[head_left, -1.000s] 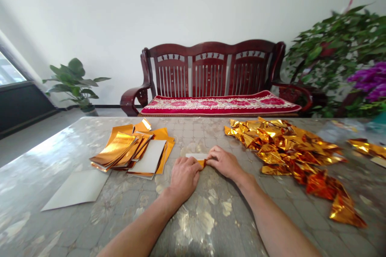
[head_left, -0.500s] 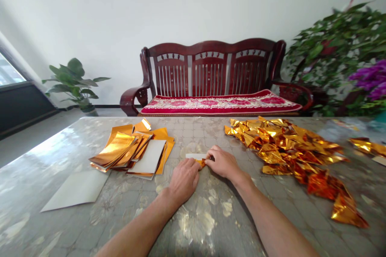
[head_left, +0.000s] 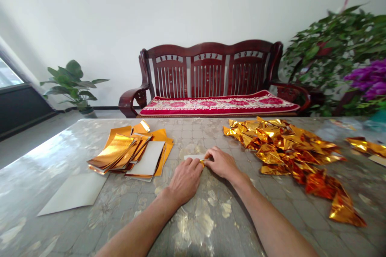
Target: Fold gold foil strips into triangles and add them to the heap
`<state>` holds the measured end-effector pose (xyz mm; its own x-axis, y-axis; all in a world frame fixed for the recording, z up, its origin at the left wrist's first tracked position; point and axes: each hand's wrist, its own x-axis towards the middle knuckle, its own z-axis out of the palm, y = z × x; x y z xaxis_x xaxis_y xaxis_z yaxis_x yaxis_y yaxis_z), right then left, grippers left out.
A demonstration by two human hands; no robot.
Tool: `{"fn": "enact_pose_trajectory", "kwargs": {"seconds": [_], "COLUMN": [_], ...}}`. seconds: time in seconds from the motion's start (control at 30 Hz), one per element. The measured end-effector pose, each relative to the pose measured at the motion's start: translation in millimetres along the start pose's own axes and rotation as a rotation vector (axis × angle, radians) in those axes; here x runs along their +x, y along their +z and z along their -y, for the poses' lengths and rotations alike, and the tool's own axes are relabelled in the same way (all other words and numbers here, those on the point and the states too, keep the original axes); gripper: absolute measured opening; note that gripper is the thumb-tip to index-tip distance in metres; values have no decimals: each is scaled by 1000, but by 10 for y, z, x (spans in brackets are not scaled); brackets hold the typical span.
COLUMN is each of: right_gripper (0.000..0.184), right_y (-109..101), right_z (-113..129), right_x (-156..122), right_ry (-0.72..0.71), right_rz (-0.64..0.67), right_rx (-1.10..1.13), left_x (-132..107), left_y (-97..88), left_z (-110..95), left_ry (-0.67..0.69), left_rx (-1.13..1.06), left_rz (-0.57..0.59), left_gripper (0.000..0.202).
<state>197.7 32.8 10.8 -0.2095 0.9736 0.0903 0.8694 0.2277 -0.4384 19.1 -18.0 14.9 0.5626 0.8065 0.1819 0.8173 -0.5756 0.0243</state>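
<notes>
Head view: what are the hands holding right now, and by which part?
A small piece of gold foil, pinched between the fingertips of the left hand and right hand; they hide most of it, so the exact spot cannot be told.

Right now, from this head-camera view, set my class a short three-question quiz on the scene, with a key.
1. True or false: the crumpled gold foil lies to the right of the right hand.
2. Which hand is nearer the stacked gold foil sheets? A: the left hand. B: the right hand.
3. What lies on the seat of the dark red wooden bench?

Key: 1 true; 2 A; 3 a red patterned cushion.
</notes>
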Motion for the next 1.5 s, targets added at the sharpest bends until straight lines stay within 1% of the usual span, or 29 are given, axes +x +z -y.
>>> {"fn": "enact_pose_trajectory", "kwargs": {"seconds": [0.13, 0.27, 0.33, 0.4, 0.53, 0.63, 0.73, 0.83, 1.07, 1.2, 1.37, 1.5], "right_gripper": [14, 11, 14, 15, 20, 26, 31, 34, 39, 38, 35, 35], "right_y": [46, 82, 88, 92, 107, 120, 121, 105, 52, 23, -35, -54], "right_z": [-71, -215, -280, -321, -335, -324, -311, -290, -221, -192, -129, -91], "right_x": [14, 46, 59, 62, 34, -2, -42, -80, -131, -152, -200, -233], "right_ry": [1, -39, -24, -36, -105, -122, -173, -209, -224, -241, -297, -283], "right_rz": [-32, -92, -128, -156, -180, -214, -223, -209, -129, -94, -71, -74], "right_rx": [51, 219, 308, 329, 282, 274, 251, 204, 41, -39, -153, -214], "left_x": [20, 23, 22, 21, 21, 23, 28, 32, 19, 7, -8, -12], "left_y": [-26, -20, -15, -15, -25, -25, -15, -5, 6, 17, 33, 43], "left_z": [-5, -10, -18, -26, -31, -29, -29, -34, -53, -68, -87, -104], "left_ry": [47, 26, 7, 2, 14, 15, 4, -1, -6, -3, -15, -28], "left_rx": [18, 27, 23, 8, -11, -15, -12, -4, 0, 22, 41, 58], "left_rz": [14, 22, 25, 25, 24, 31, 36, 35, 18, 20, 18, 8], "left_gripper": [17, 16, 16, 18, 30, 33, 36, 36, 35, 35, 42, 40]}}
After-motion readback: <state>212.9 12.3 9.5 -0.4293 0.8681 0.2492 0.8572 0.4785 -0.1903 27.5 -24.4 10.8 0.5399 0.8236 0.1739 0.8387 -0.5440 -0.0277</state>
